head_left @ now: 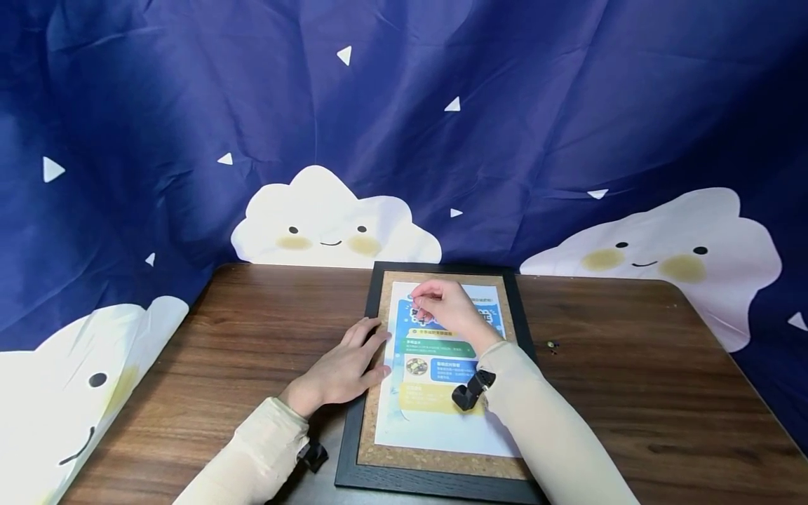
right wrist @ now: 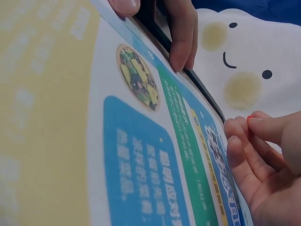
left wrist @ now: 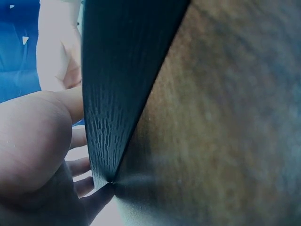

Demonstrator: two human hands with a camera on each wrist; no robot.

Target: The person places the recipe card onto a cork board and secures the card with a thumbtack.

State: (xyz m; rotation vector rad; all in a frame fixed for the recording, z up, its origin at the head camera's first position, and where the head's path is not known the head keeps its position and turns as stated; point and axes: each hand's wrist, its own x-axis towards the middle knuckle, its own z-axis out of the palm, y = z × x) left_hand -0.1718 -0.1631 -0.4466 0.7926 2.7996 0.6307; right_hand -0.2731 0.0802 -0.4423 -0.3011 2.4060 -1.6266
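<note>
A printed poster [head_left: 435,428] with blue, green and yellow panels lies on a cork board [head_left: 391,454] in a black frame [head_left: 442,489]. Over the poster's upper left part, my right hand [head_left: 449,307] pinches a small red push pin [right wrist: 250,118] between thumb and fingertip; most of the pin is hidden by the fingers. My left hand [head_left: 341,368] rests across the left side of the frame, fingers spread, with fingertips at the poster's left edge. In the left wrist view, the left hand [left wrist: 37,141] lies against the black frame's outer side.
To the right of the frame, several tiny coloured pieces [head_left: 552,344] lie on the brown wooden table [head_left: 631,379]. A blue curtain [head_left: 404,126] with smiling white clouds hangs behind the table. The frame's far edge reaches close to the curtain.
</note>
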